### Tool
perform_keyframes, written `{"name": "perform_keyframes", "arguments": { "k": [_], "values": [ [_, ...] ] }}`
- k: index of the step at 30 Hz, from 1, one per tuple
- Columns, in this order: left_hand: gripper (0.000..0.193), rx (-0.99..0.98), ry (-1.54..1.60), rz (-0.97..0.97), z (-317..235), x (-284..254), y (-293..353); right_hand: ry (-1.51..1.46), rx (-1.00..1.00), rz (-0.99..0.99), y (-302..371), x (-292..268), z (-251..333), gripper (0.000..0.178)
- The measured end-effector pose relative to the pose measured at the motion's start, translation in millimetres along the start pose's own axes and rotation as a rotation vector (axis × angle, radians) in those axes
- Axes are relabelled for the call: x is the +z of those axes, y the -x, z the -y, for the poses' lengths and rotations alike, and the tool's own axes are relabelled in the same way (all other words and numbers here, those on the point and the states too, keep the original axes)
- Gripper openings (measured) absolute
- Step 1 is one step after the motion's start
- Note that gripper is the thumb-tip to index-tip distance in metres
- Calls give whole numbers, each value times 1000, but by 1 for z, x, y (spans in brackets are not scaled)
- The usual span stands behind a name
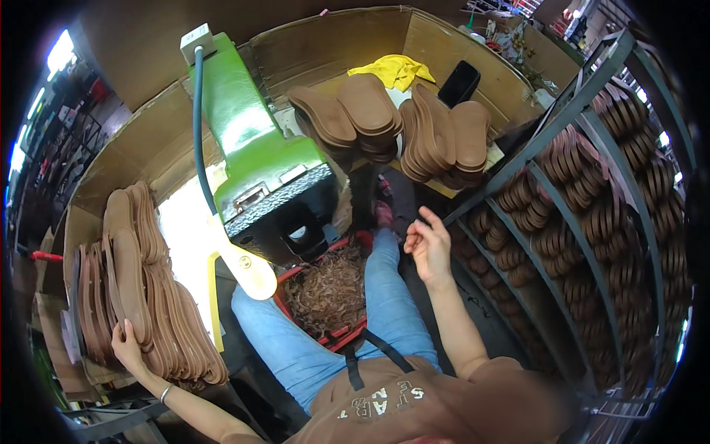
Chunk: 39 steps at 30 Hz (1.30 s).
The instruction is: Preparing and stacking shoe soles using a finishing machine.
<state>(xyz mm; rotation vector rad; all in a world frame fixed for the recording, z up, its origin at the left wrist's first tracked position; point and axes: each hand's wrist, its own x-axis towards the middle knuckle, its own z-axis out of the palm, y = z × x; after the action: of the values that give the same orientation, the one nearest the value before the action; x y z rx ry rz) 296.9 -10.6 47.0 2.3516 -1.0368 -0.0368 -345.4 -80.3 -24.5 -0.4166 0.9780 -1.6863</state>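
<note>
At the left, several brown shoe soles stand packed on edge in a row. My left hand (129, 348) has its fingers closed on the lower end of one long shoe sole (126, 274), which leans against the others. My right hand (429, 248) is raised above my right knee, holding nothing, its index finger stretched and the others loosely bent. Between the hands stands a green machine (255, 133) with a dark underside and a yellow paddle-shaped part (251, 274) at its front. Beyond it are several stacks of brown soles (370, 107).
A red bin (344, 340) of brown shavings (325, 292) sits between my legs below the machine. Cardboard walls (333, 44) surround the bench, where a yellow cloth (396, 72) and a black phone (459, 83) lie. At the right stands a metal rack (518, 166) filled with soles.
</note>
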Motion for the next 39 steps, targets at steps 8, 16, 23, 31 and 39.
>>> {"name": "perform_keyframes", "arguments": {
  "k": [8, 16, 23, 31, 39],
  "values": [
    [36, 158, -455, -156, -35, 11, 15, 70, 221, -2, 37, -21, -38, 27],
    [27, 451, -721, -357, -20, -53, 34, 144, 474, 232, 62, -1, -81, 15],
    [21, 843, -607, -351, -117, -78, 127, 110, 693, 595, 77, 27, -99, 41],
    [23, 1237, -206, 107, -143, -17, 192, -1, 885, 758, 87, 56, -85, 64],
    [19, 1161, -31, -195, -140, 3, 165, -38, 868, 718, 93, 6, -57, 54]
  ]
}}
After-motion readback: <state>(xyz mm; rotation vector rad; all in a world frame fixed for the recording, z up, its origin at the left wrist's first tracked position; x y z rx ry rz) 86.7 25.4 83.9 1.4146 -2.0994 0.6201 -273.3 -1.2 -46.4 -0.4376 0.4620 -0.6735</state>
